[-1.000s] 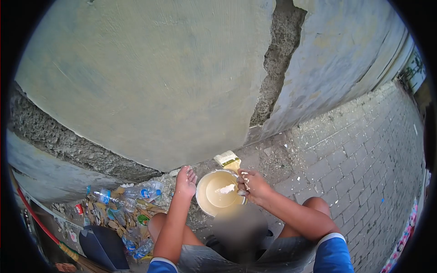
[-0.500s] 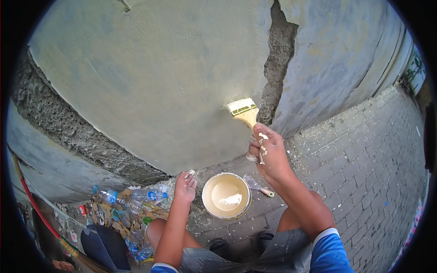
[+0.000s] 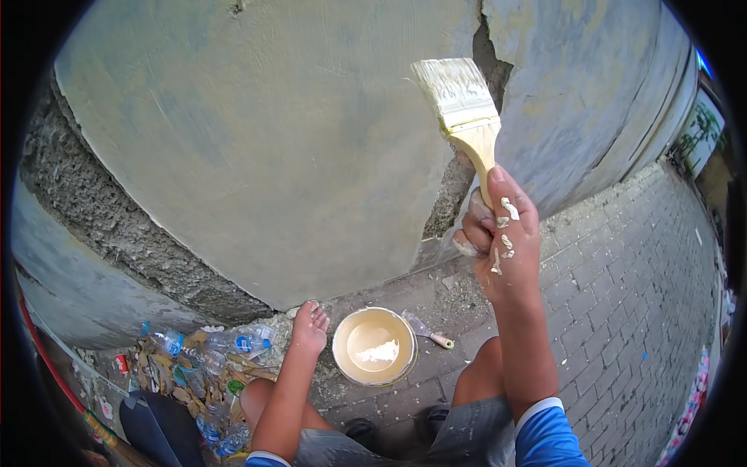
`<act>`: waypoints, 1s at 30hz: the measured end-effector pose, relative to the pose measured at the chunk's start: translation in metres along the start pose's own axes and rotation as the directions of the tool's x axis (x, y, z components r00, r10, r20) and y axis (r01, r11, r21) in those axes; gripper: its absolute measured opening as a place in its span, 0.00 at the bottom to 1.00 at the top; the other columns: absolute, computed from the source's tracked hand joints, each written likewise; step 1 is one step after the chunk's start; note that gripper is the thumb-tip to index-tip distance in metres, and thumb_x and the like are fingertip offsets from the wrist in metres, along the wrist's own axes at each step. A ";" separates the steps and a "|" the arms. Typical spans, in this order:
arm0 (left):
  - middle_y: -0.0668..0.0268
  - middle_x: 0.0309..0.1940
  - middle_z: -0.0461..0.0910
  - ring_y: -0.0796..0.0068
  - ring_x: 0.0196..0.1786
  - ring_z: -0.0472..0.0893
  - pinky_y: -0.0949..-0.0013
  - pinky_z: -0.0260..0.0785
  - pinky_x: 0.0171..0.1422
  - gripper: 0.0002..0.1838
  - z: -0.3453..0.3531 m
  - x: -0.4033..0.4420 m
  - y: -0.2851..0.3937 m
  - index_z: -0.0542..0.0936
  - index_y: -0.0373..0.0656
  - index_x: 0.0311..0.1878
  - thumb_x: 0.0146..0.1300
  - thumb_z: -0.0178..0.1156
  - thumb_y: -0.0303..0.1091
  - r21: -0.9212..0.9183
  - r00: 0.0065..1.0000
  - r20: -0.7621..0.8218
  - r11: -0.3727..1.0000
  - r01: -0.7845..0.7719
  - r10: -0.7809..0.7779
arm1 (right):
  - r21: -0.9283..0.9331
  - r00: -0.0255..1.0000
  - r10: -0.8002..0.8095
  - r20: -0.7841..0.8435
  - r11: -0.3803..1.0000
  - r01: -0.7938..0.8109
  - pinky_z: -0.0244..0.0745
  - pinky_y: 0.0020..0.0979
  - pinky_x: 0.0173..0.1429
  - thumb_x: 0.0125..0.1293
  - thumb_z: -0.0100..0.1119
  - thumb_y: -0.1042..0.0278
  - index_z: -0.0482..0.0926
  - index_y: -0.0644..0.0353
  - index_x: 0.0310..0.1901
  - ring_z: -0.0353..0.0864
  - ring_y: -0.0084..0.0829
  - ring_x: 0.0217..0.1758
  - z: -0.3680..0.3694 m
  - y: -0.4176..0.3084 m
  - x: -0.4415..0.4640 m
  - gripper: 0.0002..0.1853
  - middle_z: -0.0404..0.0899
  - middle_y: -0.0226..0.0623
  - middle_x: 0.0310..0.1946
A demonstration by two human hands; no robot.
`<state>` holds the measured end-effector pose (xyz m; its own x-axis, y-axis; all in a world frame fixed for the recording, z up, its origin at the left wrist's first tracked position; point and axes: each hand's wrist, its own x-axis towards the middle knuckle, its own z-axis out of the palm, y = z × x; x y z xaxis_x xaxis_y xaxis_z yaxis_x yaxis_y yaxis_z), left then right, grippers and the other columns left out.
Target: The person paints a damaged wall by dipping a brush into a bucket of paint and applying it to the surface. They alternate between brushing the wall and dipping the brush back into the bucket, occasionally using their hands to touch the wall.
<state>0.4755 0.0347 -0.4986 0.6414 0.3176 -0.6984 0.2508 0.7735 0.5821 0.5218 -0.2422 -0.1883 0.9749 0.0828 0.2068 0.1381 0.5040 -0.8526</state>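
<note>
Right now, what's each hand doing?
Left hand: holding nothing, fingers partly curled, beside the bucket.
Right hand: closed around the handle of the paintbrush, bristles up, in front of the wall.

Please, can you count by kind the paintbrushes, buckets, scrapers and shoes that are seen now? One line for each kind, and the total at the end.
Paintbrush: 1, in the right hand
Bucket: 1
Scraper: 1, beside the bucket
Dark shoes: 2, partly hidden
Total: 5
</note>
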 end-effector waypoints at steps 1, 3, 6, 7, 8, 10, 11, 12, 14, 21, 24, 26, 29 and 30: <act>0.61 0.52 0.71 0.62 0.60 0.68 0.60 0.57 0.71 0.21 0.002 0.002 -0.003 0.72 0.45 0.52 0.59 0.63 0.44 0.004 1.000 0.008 1.000 0.005 -0.005 | -0.016 0.999 0.025 0.025 1.000 -0.024 0.49 0.20 0.24 0.75 0.49 0.54 0.72 0.63 0.58 0.48 0.12 0.18 -0.002 0.013 0.006 0.21 0.53 0.18 0.20; 0.61 0.52 0.71 0.62 0.60 0.68 0.60 0.57 0.71 0.22 0.003 0.006 -0.006 0.72 0.44 0.53 0.59 0.63 0.44 0.018 1.000 0.018 1.000 0.011 -0.012 | -0.024 0.996 0.073 0.058 0.997 -0.072 0.50 0.21 0.24 0.75 0.49 0.52 0.73 0.62 0.57 0.49 0.13 0.19 -0.012 0.057 0.018 0.21 0.53 0.17 0.20; 0.61 0.52 0.71 0.62 0.60 0.68 0.60 0.57 0.72 0.22 0.013 -0.001 -0.009 0.72 0.44 0.53 0.59 0.63 0.44 -0.004 0.999 0.032 1.000 0.024 -0.024 | -0.030 0.980 0.194 0.032 0.981 -0.193 0.50 0.22 0.25 0.76 0.47 0.51 0.75 0.60 0.52 0.50 0.14 0.19 -0.042 0.127 0.011 0.19 0.52 0.17 0.20; 0.61 0.52 0.71 0.62 0.60 0.68 0.60 0.57 0.72 0.22 0.015 -0.002 -0.009 0.72 0.44 0.53 0.59 0.63 0.44 -0.004 0.999 0.028 1.000 0.027 -0.027 | -0.018 0.975 0.222 0.008 0.975 -0.222 0.50 0.22 0.25 0.76 0.47 0.51 0.75 0.60 0.51 0.50 0.14 0.19 -0.047 0.142 0.003 0.19 0.52 0.17 0.20; 0.61 0.51 0.71 0.62 0.60 0.69 0.60 0.57 0.72 0.22 0.017 -0.003 -0.009 0.72 0.44 0.53 0.59 0.63 0.44 -0.008 0.999 0.024 0.999 0.032 -0.032 | -0.009 0.968 0.251 -0.015 0.968 -0.252 0.51 0.22 0.25 0.76 0.47 0.51 0.75 0.59 0.49 0.50 0.14 0.19 -0.051 0.154 -0.005 0.18 0.53 0.18 0.20; 0.62 0.51 0.72 0.62 0.60 0.69 0.60 0.57 0.72 0.22 0.017 -0.008 -0.010 0.72 0.45 0.52 0.59 0.63 0.44 -0.010 0.999 0.014 0.999 0.040 -0.040 | 0.019 0.948 0.312 -0.057 0.950 -0.312 0.52 0.22 0.24 0.76 0.46 0.53 0.75 0.59 0.48 0.52 0.15 0.19 -0.060 0.177 -0.021 0.17 0.55 0.19 0.20; 0.62 0.50 0.72 0.62 0.60 0.69 0.60 0.57 0.72 0.21 0.018 -0.010 -0.009 0.72 0.45 0.52 0.59 0.63 0.44 -0.007 0.999 0.012 0.999 0.038 -0.038 | 0.040 0.938 0.340 -0.074 0.941 -0.337 0.53 0.23 0.23 0.77 0.46 0.55 0.75 0.59 0.48 0.53 0.15 0.19 -0.064 0.188 -0.027 0.16 0.58 0.20 0.21; 0.62 0.50 0.72 0.62 0.59 0.69 0.60 0.57 0.71 0.21 0.020 -0.012 -0.008 0.73 0.45 0.51 0.59 0.63 0.44 -0.008 0.999 0.011 0.999 0.034 -0.034 | 0.059 0.927 0.366 -0.087 0.930 -0.362 0.54 0.23 0.23 0.77 0.46 0.57 0.76 0.60 0.48 0.55 0.15 0.19 -0.068 0.198 -0.032 0.15 0.60 0.21 0.22; 0.61 0.50 0.72 0.62 0.60 0.69 0.60 0.57 0.72 0.19 0.020 -0.015 -0.008 0.73 0.45 0.49 0.58 0.64 0.42 -0.031 0.999 0.021 0.999 0.031 -0.030 | 0.069 0.878 0.456 -0.145 0.890 -0.451 0.54 0.24 0.21 0.77 0.46 0.58 0.76 0.59 0.46 0.56 0.16 0.18 -0.075 0.215 -0.048 0.14 0.62 0.22 0.22; 0.60 0.53 0.71 0.61 0.63 0.67 0.60 0.56 0.73 0.17 0.018 -0.019 -0.010 0.74 0.45 0.46 0.56 0.65 0.41 -0.047 0.999 0.033 0.998 0.042 -0.040 | 0.174 0.400 0.830 -0.387 0.493 -0.853 0.54 0.26 0.21 0.75 0.45 0.64 0.75 0.57 0.36 0.58 0.19 0.18 -0.114 0.275 -0.069 0.11 0.61 0.23 0.18; 0.60 0.54 0.70 0.61 0.62 0.68 0.60 0.56 0.74 0.17 0.020 -0.023 -0.008 0.74 0.46 0.46 0.56 0.65 0.40 -0.065 0.999 0.039 0.997 0.040 -0.038 | -0.028 0.671 0.675 -0.307 0.699 -0.715 0.55 0.26 0.21 0.75 0.47 0.63 0.76 0.59 0.35 0.59 0.20 0.18 -0.113 0.270 -0.049 0.13 0.62 0.25 0.19; 0.60 0.54 0.70 0.61 0.62 0.67 0.60 0.56 0.73 0.17 0.021 -0.022 -0.007 0.74 0.46 0.46 0.56 0.65 0.40 -0.080 0.999 0.027 0.996 0.037 -0.035 | -0.019 0.730 0.604 -0.320 0.767 -0.642 0.55 0.26 0.21 0.75 0.48 0.62 0.76 0.60 0.35 0.59 0.19 0.18 -0.093 0.247 -0.030 0.13 0.62 0.25 0.19; 0.60 0.53 0.70 0.61 0.62 0.68 0.60 0.57 0.73 0.17 0.024 -0.025 -0.005 0.73 0.46 0.46 0.57 0.65 0.41 -0.085 0.999 0.054 0.996 0.004 0.000 | -0.065 0.796 0.531 -0.292 0.819 -0.570 0.56 0.26 0.23 0.75 0.49 0.60 0.76 0.61 0.37 0.58 0.19 0.18 -0.072 0.213 -0.021 0.14 0.62 0.24 0.19; 0.60 0.52 0.71 0.61 0.61 0.68 0.60 0.57 0.73 0.17 0.024 -0.025 -0.005 0.73 0.46 0.47 0.57 0.65 0.41 -0.076 0.999 0.046 0.997 0.003 0.001 | -0.091 0.814 0.512 -0.275 0.828 -0.553 0.56 0.25 0.23 0.75 0.49 0.59 0.76 0.61 0.37 0.58 0.18 0.18 -0.067 0.202 -0.021 0.14 0.61 0.24 0.19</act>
<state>0.4760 0.0097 -0.4738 0.6741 0.2927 -0.6782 0.1971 0.8136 0.5470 0.5407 -0.2001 -0.3971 0.9119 0.0890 -0.4006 -0.4084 0.2935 -0.8643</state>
